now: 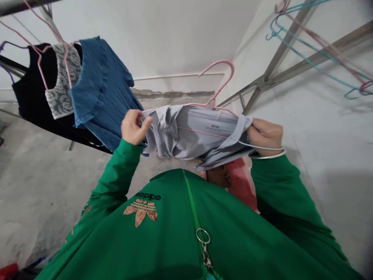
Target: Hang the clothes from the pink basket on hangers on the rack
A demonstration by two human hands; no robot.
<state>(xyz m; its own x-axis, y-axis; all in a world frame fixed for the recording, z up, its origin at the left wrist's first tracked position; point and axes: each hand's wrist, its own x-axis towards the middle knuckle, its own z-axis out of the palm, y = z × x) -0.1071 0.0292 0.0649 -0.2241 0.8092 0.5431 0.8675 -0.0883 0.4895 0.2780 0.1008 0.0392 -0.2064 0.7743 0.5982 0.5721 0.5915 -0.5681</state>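
Note:
A light grey shirt [192,144] hangs across the middle of the head view, in front of my chest. Its neckline lies over a pink hanger [217,99], whose hook points up and is free of any rail. My left hand [134,127] is closed on the shirt's left shoulder edge, with curled fingers and the thumb lying toward the cloth. At the other shoulder, my right hand [266,134] makes a fist around the gathered cloth. The hanger's right end is hidden there. A thin pale cord runs from the shirt across the right wrist.
On the left, a blue blouse [101,85], a grey-white patterned garment [62,97] and a black garment [32,93] hang from a rail [17,6]. Turquoise and pink hangers [317,50] hang by a metal frame [264,79] at right. Below the shirt sits a red container [241,182].

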